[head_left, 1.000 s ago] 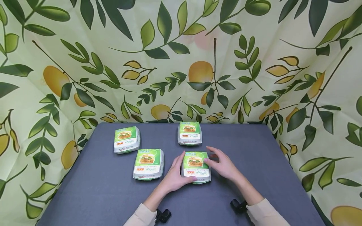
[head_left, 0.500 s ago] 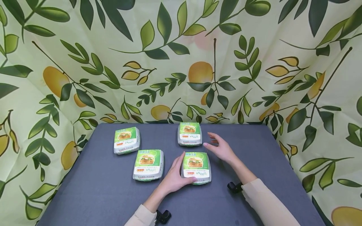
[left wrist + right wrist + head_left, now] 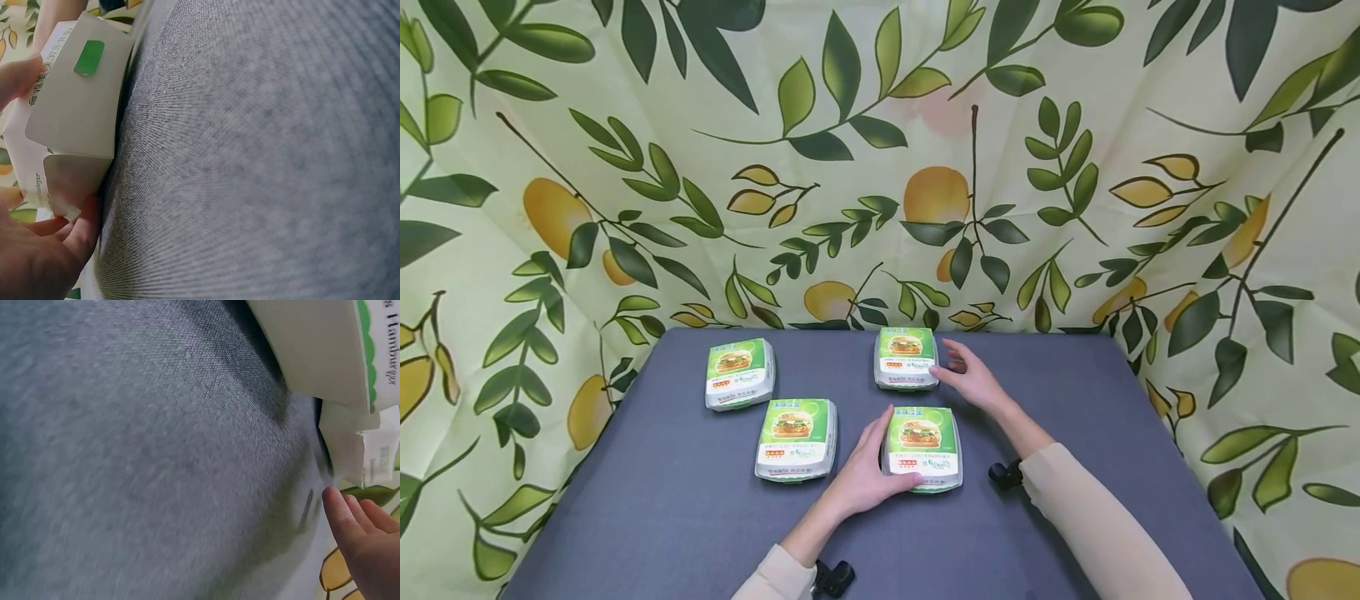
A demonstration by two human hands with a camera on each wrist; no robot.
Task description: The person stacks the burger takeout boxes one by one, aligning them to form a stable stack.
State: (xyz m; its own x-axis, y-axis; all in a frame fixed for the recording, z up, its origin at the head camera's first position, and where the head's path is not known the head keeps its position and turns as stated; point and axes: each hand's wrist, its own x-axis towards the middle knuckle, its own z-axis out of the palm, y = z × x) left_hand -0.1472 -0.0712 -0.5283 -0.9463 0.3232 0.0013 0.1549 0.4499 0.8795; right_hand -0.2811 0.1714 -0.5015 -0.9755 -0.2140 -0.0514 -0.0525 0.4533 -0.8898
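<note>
My left hand (image 3: 868, 471) grips the near right hamburger box (image 3: 922, 442), with its thumb at the front edge and fingers along the left side. In the left wrist view, the white side of this hamburger box (image 3: 75, 94) carries a green sticker (image 3: 89, 57). My right hand (image 3: 976, 379) is at the right side of the far right hamburger box (image 3: 906, 354). Its thumb overlaps that box's edge in the head view; whether it touches I cannot tell. The right wrist view has the right hand's fingers (image 3: 347, 515) extended beside the far box (image 3: 340, 434).
Two more hamburger boxes lie to the left: one at the far left (image 3: 740, 372) and one nearer the middle (image 3: 796, 439). All lie on a dark grey-blue cloth-covered table (image 3: 685, 517). A leaf-and-fruit patterned curtain (image 3: 850, 183) stands right behind the table's back edge.
My right hand has left the near right box and moved forward to the right side of the far right box. The left hand and the boxes stay in place.
</note>
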